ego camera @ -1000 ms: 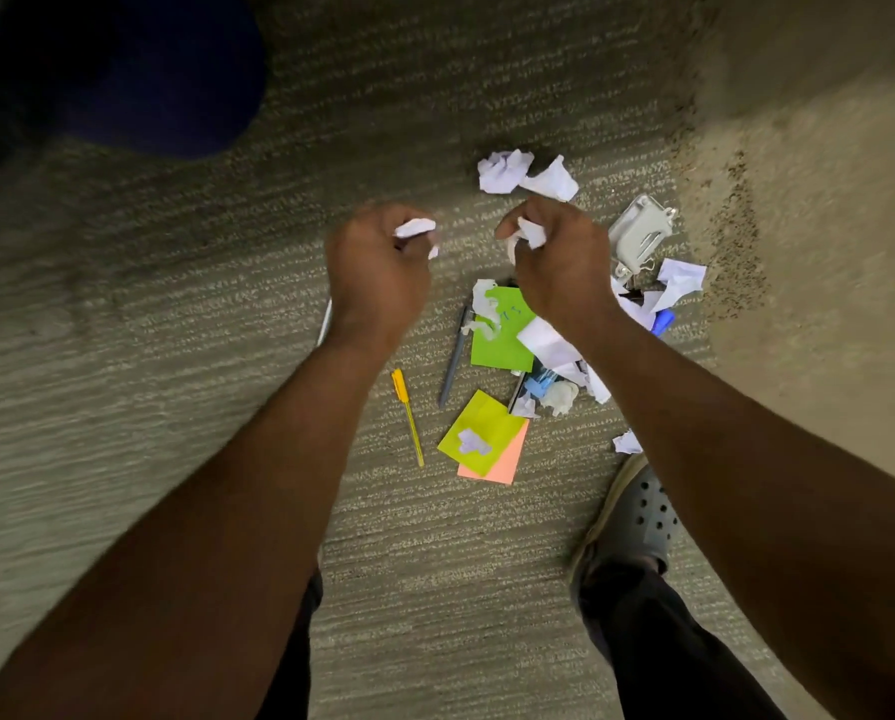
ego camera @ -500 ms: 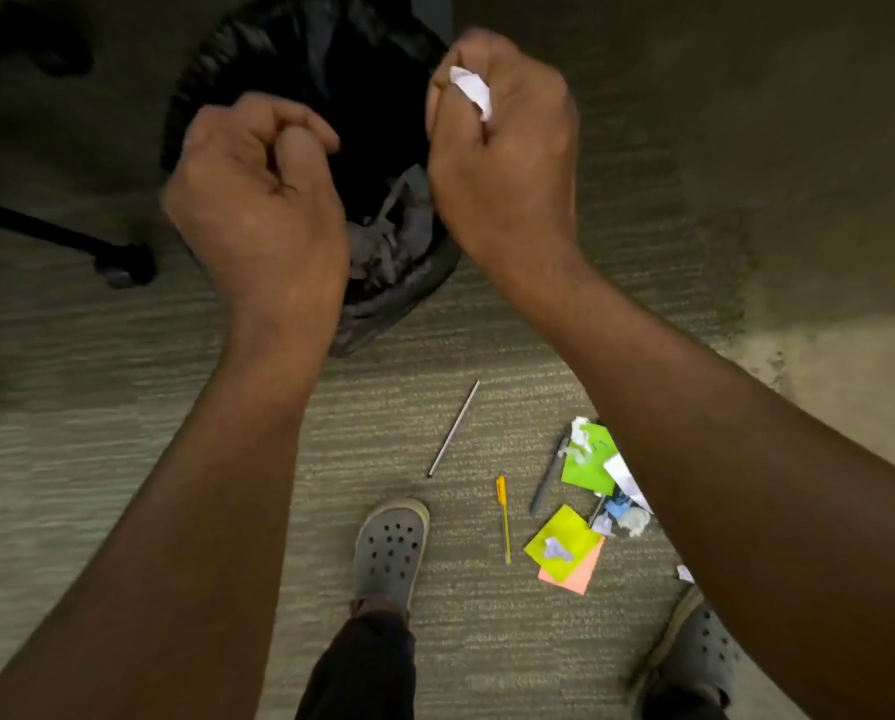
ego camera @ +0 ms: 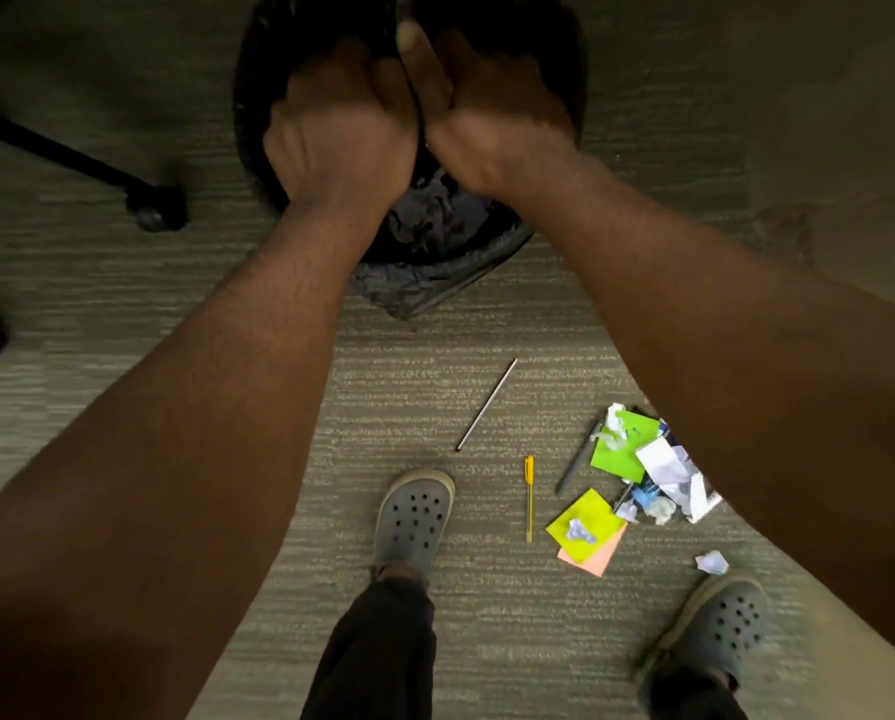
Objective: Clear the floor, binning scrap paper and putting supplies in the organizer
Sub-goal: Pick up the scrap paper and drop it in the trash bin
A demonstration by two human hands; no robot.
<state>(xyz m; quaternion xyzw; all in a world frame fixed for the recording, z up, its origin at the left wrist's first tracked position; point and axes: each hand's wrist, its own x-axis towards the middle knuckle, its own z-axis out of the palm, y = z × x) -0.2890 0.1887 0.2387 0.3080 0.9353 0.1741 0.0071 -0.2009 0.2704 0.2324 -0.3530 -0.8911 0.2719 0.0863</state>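
Head view gives me both hands side by side over the black-lined bin (ego camera: pixel 258 163). I cannot tell whether the left hand (ego camera: pixel 341 132) or right hand (ego camera: pixel 492 111) grips anything; the fingers are hidden.

A glossy, crinkled black plastic liner (ego camera: pixel 437 288) is seen under both hands. The carpet (ego camera: pixel 123 304) below the arms is woven, matt and ribbed. Near the right forearm, matt sticky notes (ego camera: pixel 619 452) and crumpled white paper (ego camera: pixel 671 470) are found. A smooth plastic yellow pen (ego camera: pixel 529 498) and perforated matt rubbery clogs (ego camera: pixel 414 517) are visible.
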